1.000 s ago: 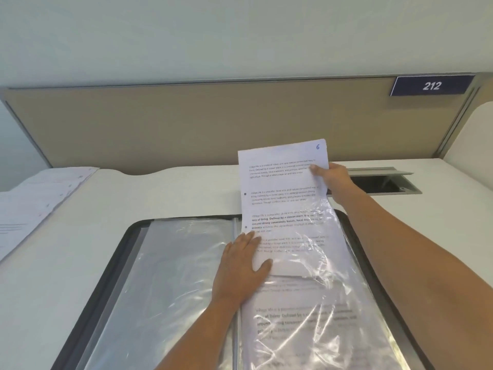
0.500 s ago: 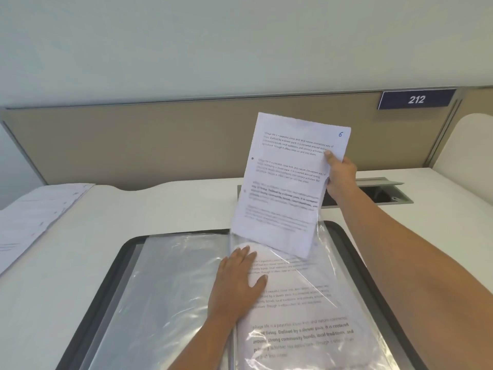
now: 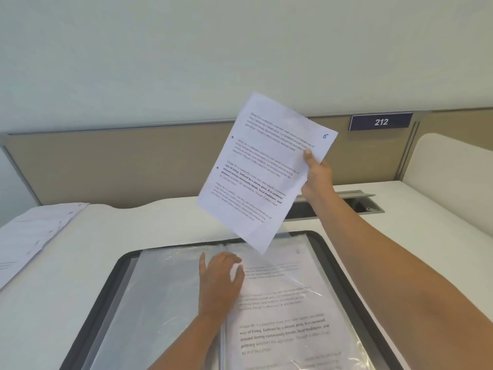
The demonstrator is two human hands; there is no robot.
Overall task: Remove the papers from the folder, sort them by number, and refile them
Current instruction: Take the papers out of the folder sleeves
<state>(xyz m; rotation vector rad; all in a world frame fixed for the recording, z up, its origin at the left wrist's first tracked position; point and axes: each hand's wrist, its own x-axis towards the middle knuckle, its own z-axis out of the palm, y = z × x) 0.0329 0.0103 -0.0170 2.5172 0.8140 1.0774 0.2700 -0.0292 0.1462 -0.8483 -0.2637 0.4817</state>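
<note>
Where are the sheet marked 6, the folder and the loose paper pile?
sheet marked 6 (image 3: 262, 172): head view, middle of its printed face.
folder (image 3: 112, 289): head view, dark left rim.
paper pile (image 3: 32, 236): head view, middle of the top sheet.

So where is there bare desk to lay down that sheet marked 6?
Bare desk lies between the spread papers at left and the folder, and right of the folder near the open hatch. The folder itself is crowded: sleeves, left hand pressing.
</note>
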